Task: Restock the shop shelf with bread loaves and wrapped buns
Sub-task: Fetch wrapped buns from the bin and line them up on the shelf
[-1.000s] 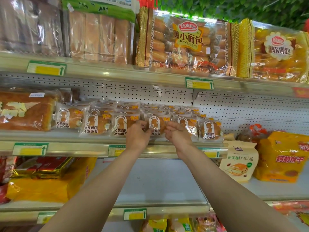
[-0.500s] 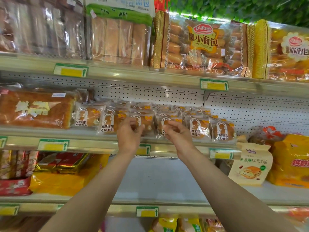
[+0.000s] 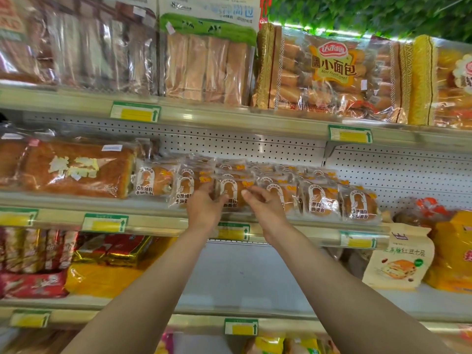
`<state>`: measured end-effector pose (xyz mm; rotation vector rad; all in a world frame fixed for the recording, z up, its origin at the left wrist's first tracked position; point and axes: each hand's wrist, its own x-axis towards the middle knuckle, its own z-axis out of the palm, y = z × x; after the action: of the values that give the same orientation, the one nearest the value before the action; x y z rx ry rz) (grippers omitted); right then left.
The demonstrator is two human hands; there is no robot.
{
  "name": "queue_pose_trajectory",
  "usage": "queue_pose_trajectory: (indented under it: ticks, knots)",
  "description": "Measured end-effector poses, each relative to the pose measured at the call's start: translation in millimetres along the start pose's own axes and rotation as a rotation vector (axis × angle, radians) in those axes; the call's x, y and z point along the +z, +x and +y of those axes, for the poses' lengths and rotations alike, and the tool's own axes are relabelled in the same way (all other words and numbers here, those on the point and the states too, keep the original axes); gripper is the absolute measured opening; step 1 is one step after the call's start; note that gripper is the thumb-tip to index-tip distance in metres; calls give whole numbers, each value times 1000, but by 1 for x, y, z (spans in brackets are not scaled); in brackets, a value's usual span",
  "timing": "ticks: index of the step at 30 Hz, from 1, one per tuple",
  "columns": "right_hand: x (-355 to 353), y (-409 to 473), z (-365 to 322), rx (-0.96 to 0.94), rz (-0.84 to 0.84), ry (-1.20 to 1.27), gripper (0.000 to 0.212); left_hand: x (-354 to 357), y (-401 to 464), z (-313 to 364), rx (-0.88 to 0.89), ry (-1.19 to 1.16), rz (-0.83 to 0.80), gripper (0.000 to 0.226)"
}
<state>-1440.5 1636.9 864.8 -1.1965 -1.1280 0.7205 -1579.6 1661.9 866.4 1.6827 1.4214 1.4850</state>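
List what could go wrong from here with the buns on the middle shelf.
1. The wrapped bun between the left hand and right hand sits at the shelf lip; a loose release could let it slide off.
2. The front-row buns overlap tightly, so nudging one may shift its neighbours.
3. The wrappers look glossy and may slip in the fingers.

A cream metal shop shelf (image 3: 158, 223) with a perforated back panel is carrying, on its middle tier, a long wrapped bread loaf (image 3: 76, 169) lying at the left. Just beside it, a row of small wrapped buns (image 3: 319, 198) is standing along the front edge, with more packed behind.
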Motion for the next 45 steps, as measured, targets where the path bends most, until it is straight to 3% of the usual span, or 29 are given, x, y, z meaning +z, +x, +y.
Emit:
queue_pose_trajectory:
  ticks: [4,14,27,34,42,45]
  knots:
    - [4,3,2,14,21,-39,44,2,7,-6,52,17,-32,40]
    - [9,4,8,-15,76,-92,41,9,17,-13,88,54,-145,49]
    - [12,3,3,4,66,-140,35,14,18,-18,149,56,-2,30]
    - [13,0,5,-5,79,-142,32,8,14,-18,180,47,-13,26]
    - [8,-5,3,-16,66,-105,28,-11,6,-18,97,-42,35,14]
    - [5,-7,-3,-13,49,-70,17,-20,0,-17,48,-92,69,17]
